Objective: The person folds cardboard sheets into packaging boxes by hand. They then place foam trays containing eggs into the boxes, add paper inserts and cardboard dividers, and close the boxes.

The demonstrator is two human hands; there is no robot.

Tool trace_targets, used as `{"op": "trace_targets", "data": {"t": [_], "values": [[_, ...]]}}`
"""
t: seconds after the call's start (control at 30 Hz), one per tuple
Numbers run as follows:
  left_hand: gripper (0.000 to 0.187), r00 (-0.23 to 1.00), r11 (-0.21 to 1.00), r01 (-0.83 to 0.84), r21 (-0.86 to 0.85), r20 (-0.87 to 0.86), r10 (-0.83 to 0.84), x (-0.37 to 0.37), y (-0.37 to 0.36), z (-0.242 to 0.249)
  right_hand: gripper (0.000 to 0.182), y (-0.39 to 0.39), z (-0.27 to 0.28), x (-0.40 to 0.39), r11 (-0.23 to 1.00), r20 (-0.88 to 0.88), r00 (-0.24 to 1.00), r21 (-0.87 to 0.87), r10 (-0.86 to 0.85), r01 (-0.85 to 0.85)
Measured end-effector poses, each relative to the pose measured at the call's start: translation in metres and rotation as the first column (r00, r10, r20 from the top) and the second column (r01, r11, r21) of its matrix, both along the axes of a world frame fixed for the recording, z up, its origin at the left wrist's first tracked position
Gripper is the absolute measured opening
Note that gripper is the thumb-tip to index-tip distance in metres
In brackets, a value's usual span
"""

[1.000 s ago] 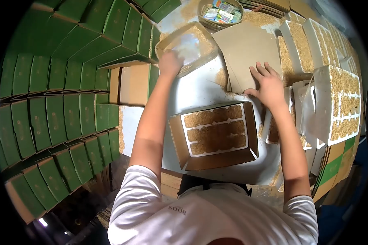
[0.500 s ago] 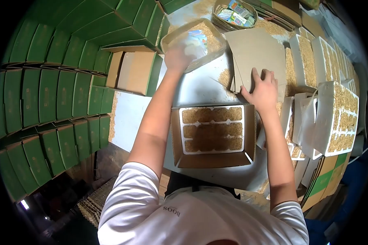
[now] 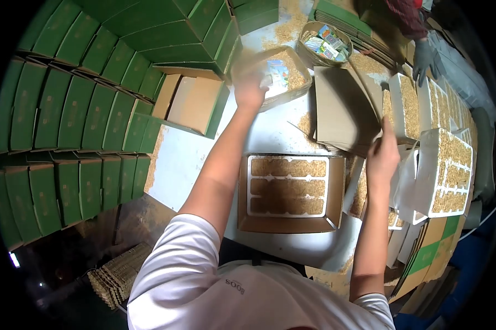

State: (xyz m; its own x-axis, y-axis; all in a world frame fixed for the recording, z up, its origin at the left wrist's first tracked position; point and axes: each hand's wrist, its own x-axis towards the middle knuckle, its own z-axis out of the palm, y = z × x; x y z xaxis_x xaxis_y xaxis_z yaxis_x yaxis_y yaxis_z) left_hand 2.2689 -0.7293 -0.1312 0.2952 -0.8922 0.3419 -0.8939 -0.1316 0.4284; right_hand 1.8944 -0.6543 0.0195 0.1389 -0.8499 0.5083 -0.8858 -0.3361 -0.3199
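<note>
My left hand (image 3: 251, 94) is over the near left side of a basket (image 3: 285, 99) that holds printed leaflets (image 3: 277, 76) and husks. Its fingers are smeared by motion, so whether they grip anything cannot be made out. My right hand (image 3: 384, 157) is closed on the right edge of a cardboard sheet (image 3: 365, 91), which is tilted up off a stack of cardboard sheets (image 3: 341, 118). In front of my body stands an open cardboard box (image 3: 289, 224). Inside it lies a white foam tray (image 3: 289, 178) whose compartments are filled with husks.
Green boxes (image 3: 61, 113) are stacked along the left, beside an open box (image 3: 190, 104). A second basket (image 3: 314, 58) of printed packets stands at the back. More husk-filled foam trays (image 3: 451, 170) stand at right. A co-worker's gloved hand (image 3: 424, 59) reaches in at top right.
My right hand has moved from lying on the cardboard stack to its right edge, and the top sheet has lifted there. A co-worker's gloved hand has appeared. The view has shifted slightly.
</note>
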Motion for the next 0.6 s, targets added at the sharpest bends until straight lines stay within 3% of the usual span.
{"op": "trace_targets", "data": {"t": [0.1, 0.13, 0.17, 0.2, 0.27, 0.3, 0.4, 0.43, 0.5, 0.6], "values": [[0.036, 1.000, 1.000, 0.013, 0.018, -0.025, -0.012, 0.001, 0.001, 0.001, 0.053, 0.030, 0.047, -0.004, 0.967, 0.148, 0.974, -0.167, -0.170, 0.194], [0.035, 0.999, 0.999, 0.024, 0.042, -0.046, -0.022, 0.002, 0.002, 0.002, 0.050, 0.046, 0.060, -0.005, 0.951, 0.268, 0.917, -0.003, -0.296, 0.308], [0.032, 0.997, 0.996, 0.023, 0.081, -0.070, -0.018, 0.005, 0.000, 0.000, 0.048, 0.061, 0.065, -0.006, 0.950, 0.376, 0.890, -0.067, -0.259, 0.305], [0.040, 0.997, 0.986, 0.042, 0.164, -0.064, -0.032, 0.006, -0.002, 0.003, 0.046, 0.076, 0.068, -0.008, 0.942, 0.475, 0.854, -0.134, -0.211, 0.308], [0.053, 0.999, 0.974, 0.043, 0.222, 0.012, -0.047, 0.003, -0.004, 0.013, 0.042, 0.122, 0.072, -0.017, 0.921, 0.560, 0.769, -0.025, -0.309, 0.388], [0.064, 0.998, 0.957, 0.038, 0.289, 0.035, -0.050, 0.002, -0.005, 0.019, 0.041, 0.144, 0.071, -0.018, 0.925, 0.660, 0.707, -0.048, -0.254, 0.377], [0.058, 1.000, 0.935, 0.025, 0.353, -0.004, -0.025, 0.000, -0.002, 0.033, 0.039, 0.221, 0.051, -0.036, 0.890, 0.623, 0.717, -0.070, -0.314, 0.451], [0.055, 1.000, 0.950, 0.018, 0.313, -0.017, -0.013, 0.001, 0.000, 0.032, 0.039, 0.249, 0.042, -0.043, 0.888, 0.686, 0.659, -0.042, -0.308, 0.458], [0.050, 0.999, 0.972, 0.003, 0.233, -0.036, 0.006, 0.003, 0.001, 0.022, 0.039, 0.305, 0.034, -0.057, 0.833, 0.614, 0.643, 0.042, -0.458, 0.552], [0.047, 1.000, 0.972, -0.011, 0.233, -0.023, 0.017, 0.004, -0.003, 0.013, 0.039, 0.372, 0.031, -0.068, 0.806, 0.710, 0.529, 0.090, -0.464, 0.586]]}}
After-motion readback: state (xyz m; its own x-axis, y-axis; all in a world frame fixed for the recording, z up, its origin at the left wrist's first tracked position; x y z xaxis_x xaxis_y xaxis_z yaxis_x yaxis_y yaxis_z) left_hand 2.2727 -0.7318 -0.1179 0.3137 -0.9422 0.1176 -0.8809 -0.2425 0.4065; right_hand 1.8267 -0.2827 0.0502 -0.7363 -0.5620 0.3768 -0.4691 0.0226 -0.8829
